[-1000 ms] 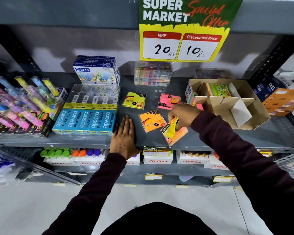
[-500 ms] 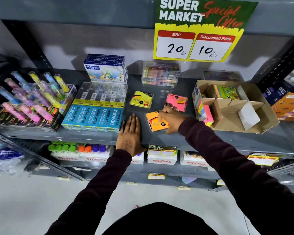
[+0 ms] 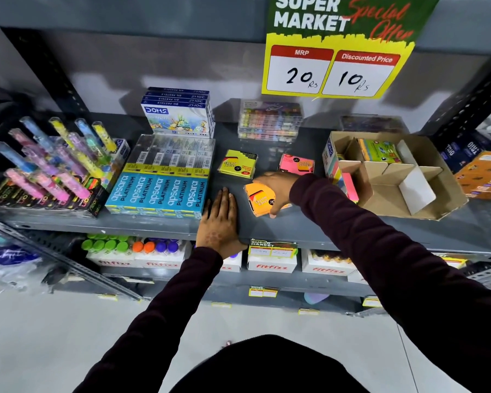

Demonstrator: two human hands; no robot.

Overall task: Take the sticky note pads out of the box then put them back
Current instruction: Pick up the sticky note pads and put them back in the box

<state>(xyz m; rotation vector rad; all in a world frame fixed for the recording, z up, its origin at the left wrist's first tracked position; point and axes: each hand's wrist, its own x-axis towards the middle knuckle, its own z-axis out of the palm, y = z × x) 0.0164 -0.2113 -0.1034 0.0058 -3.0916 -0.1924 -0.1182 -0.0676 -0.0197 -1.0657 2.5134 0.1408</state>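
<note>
The right hand (image 3: 275,191) reaches in over the grey metal shelf (image 3: 295,225) and its fingers (image 3: 260,181) are curled over the top of an orange square sticky note pad (image 3: 260,201), the thumb pressing its near edge, so the pad is gripped and looks tipped up off the shelf rather than lying flat. The left hand (image 3: 220,222) rests palm down on the shelf's front edge just left of that pad, fingers straight and close together, holding nothing. Behind the orange pad lie two more: a yellow square sticky note pad (image 3: 238,163) flat on the shelf to the left, and a pink square sticky note pad (image 3: 296,164) to the right, partly hidden by the right wrist. To the right stands the open brown cardboard box with card dividers (image 3: 425,205); a green-printed pad packet (image 3: 379,150) sits in its back compartment and a stack of pastel and pink pads (image 3: 347,185) leans in its left front compartment, while the right compartments show bare card. Left of the hands lies a row of blue Apsara Platinum pencil packs (image 3: 159,194), touching the left hand's side.
</note>
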